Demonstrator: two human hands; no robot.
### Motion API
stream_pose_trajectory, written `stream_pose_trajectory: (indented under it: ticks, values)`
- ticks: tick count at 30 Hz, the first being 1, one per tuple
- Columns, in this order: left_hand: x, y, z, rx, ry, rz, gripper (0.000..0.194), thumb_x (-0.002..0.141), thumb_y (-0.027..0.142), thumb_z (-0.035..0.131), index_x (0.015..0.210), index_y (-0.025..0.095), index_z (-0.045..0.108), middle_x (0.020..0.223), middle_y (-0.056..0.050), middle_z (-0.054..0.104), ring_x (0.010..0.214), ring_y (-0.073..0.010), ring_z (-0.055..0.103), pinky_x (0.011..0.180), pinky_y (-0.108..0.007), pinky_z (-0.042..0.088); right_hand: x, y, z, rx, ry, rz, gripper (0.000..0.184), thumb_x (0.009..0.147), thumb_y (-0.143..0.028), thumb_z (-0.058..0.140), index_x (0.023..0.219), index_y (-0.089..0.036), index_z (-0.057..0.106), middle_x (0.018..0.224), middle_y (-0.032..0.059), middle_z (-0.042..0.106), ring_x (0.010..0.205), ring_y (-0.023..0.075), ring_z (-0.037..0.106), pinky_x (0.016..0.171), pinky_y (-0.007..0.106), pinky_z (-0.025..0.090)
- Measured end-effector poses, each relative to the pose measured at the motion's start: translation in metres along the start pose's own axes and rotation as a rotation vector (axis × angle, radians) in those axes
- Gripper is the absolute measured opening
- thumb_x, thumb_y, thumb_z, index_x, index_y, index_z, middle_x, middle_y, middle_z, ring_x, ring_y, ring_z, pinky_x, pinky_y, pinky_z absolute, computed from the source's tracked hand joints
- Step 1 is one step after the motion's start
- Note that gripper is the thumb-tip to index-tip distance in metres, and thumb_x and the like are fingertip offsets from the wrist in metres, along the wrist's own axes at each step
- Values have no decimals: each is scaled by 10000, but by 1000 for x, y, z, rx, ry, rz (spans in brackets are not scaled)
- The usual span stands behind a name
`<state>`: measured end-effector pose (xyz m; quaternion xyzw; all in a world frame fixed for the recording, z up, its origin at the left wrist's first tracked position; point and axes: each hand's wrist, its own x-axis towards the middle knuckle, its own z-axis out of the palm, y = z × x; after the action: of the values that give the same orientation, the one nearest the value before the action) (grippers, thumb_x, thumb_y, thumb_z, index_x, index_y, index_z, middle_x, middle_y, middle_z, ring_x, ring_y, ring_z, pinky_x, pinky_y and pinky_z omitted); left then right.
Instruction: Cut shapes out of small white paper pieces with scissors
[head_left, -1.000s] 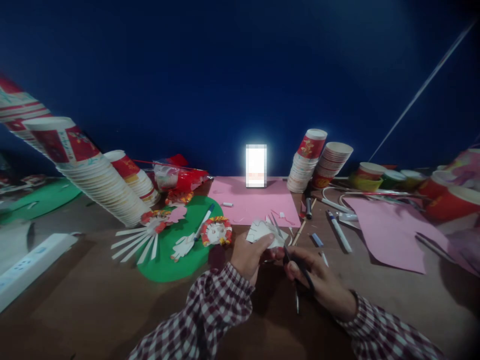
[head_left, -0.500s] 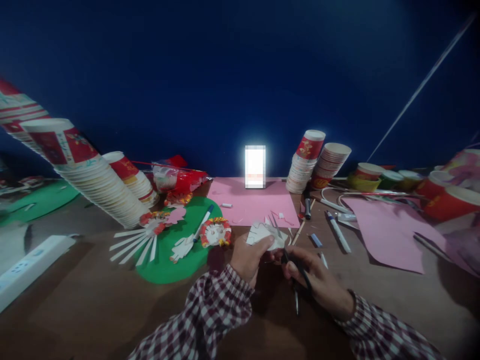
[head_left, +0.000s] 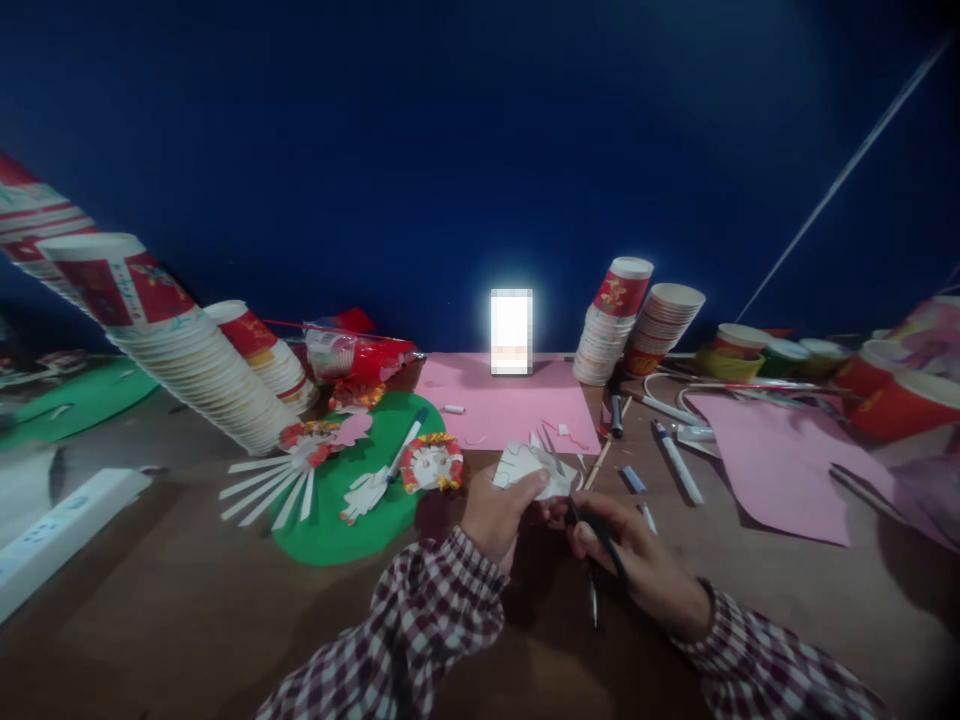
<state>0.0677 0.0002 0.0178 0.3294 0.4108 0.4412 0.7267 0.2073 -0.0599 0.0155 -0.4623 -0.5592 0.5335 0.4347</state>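
My left hand (head_left: 496, 512) pinches a piece of white paper (head_left: 521, 462) with drawn dark lines, thumb on top. In my right hand (head_left: 637, 555) is a pair of scissors (head_left: 611, 545) with dark handles, its blades reaching up against the paper's right part. A thin pointed thing (head_left: 595, 605) hangs below my right hand; I cannot make out what it belongs to. To the left of my hands, a white paper face with a red and yellow rim (head_left: 433, 463) rests at the edge of a green sheet (head_left: 352, 545).
A pink sheet (head_left: 495, 400) lies ahead under a bright screen (head_left: 511, 332). Leaning paper cup stacks (head_left: 202, 365) stand left, and more cups (head_left: 604, 335) back right. A marker (head_left: 679, 465), a second pink sheet (head_left: 787, 480) and a white power strip (head_left: 64, 530) lie around.
Both hands keep nearly the same place on the paper and scissors. The scissor handles shift only slightly, and the view wobbles a little.
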Motion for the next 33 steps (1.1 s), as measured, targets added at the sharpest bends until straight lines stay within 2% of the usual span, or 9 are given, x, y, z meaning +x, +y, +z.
stream_pose_trajectory:
  ticks: [13, 18, 25, 33]
  values:
    - [-2, 2, 2, -44, -3, -39, 235, 586, 247, 719, 719, 85, 613, 609, -40, 612, 493, -109, 544, 440, -207, 388, -2, 2, 1, 32, 9, 27, 321, 833, -442, 548, 975, -159, 599, 667, -12, 503, 572, 108, 440, 515, 205, 382]
    - [-1, 0, 0, -26, -11, -11, 238, 590, 250, 720, 730, 83, 626, 640, -50, 625, 527, -114, 546, 460, -216, 403, 0, 2, 2, 17, -1, -8, 283, 842, -406, 553, 980, -165, 607, 676, -6, 524, 593, 115, 463, 531, 205, 399]
    - [1, -1, 1, -5, 5, 0, 263, 575, 261, 734, 728, 75, 629, 626, -51, 619, 519, -114, 535, 452, -218, 403, 0, -2, 3, 5, 13, 0, 301, 836, -440, 538, 943, -170, 617, 651, -8, 525, 554, 115, 454, 492, 201, 386]
    - [-1, 1, 2, 3, 15, -19, 255, 569, 259, 734, 721, 80, 635, 631, -57, 630, 521, -121, 544, 453, -222, 397, -1, 0, 3, -4, 17, -13, 308, 849, -421, 530, 1001, -166, 612, 656, -2, 515, 569, 118, 455, 499, 201, 397]
